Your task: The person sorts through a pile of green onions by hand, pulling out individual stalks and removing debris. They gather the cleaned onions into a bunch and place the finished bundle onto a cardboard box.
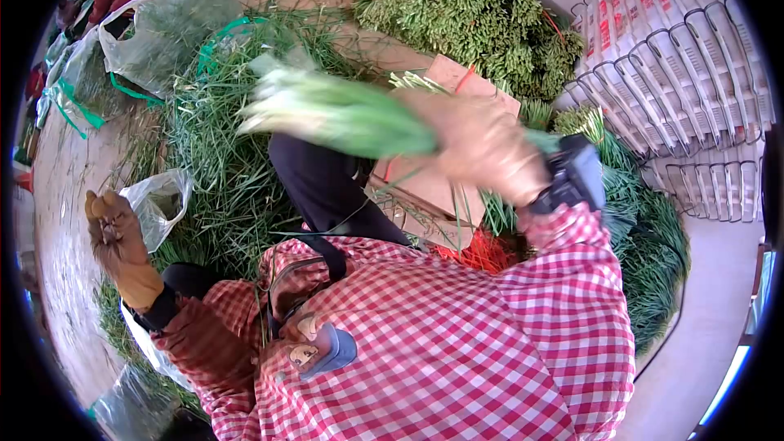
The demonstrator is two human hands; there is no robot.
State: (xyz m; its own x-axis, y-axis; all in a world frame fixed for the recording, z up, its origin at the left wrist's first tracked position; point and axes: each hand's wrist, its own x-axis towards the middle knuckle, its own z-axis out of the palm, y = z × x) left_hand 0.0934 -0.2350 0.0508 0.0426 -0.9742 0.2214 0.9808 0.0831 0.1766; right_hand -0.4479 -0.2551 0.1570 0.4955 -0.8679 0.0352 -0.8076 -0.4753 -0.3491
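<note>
A bunch of green stalks with pale ends (343, 114) is blurred by motion, its pale ends pointing left. My right hand (482, 143) is closed around its green part, above a cardboard box (433, 188). At the left, my left hand (122, 249) is raised in a brown glove, fingers curled and palm showing, with nothing visible in it. Close by it lies a clear plastic bag (159, 204). Loose green stalks (237, 155) spread between my hands.
A big pile of bundled stalks (490, 24) lies at the back. Wire-edged racks with printed sheets (670, 49) stand at the right. Red netting (482, 253) lies beside the box. Plastic bags with green straps (163, 41) sit at the upper left.
</note>
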